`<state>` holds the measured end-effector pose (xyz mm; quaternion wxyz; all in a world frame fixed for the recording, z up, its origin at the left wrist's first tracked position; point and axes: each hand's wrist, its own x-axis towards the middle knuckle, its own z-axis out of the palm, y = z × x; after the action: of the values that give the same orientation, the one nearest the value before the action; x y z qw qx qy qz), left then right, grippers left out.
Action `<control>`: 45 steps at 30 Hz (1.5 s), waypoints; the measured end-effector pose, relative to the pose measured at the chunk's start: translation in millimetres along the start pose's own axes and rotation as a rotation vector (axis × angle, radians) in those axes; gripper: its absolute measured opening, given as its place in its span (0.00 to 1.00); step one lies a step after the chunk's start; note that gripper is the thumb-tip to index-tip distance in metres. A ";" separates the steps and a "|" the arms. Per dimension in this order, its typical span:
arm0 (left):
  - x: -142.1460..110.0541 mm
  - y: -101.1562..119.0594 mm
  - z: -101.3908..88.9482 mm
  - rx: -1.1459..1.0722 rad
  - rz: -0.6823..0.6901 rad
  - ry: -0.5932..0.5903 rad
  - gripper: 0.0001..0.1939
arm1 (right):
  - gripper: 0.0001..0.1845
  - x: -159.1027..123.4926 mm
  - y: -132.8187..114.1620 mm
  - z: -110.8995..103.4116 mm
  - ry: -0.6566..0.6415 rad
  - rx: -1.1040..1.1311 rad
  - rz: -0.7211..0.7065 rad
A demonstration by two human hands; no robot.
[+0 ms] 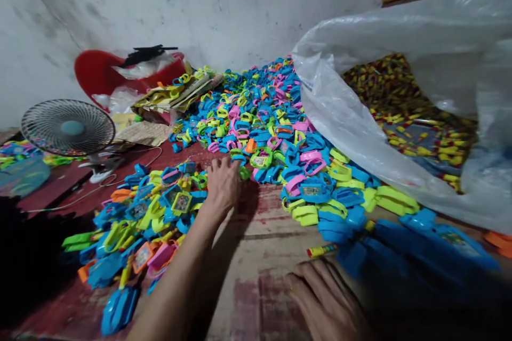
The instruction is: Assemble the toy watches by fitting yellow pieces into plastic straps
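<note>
My left hand (223,184) reaches forward across the floor, fingers stretched out and holding nothing. Its fingertips touch the near edge of a big heap of blue, green and pink toy watches (272,133). A smaller heap of the same toy watches (140,218) lies just left of that forearm. My right hand (326,298) rests flat near the bottom edge, fingers spread, with nothing in it. A small yellow stick-shaped piece (322,250) lies just beyond its fingertips. Blurred blue toy watches (420,245) lie to its right.
A large clear plastic bag (360,128) holding small yellow and red pieces (412,112) fills the right side. A small table fan (68,128) stands at the left. A red plastic chair (100,72) and papers (176,96) lie against the white wall.
</note>
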<state>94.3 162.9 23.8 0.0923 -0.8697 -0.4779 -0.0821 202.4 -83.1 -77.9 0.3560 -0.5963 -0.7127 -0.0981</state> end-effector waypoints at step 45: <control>-110.3 75.5 14.0 -1.908 -0.028 -0.556 0.11 | 0.08 59.6 29.6 -61.2 0.030 0.633 0.430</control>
<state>100.6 36.6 -21.5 -0.7625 -0.5622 -0.2263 -0.2266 251.4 -63.2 -4.7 0.5454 -0.5913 -0.5612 0.1949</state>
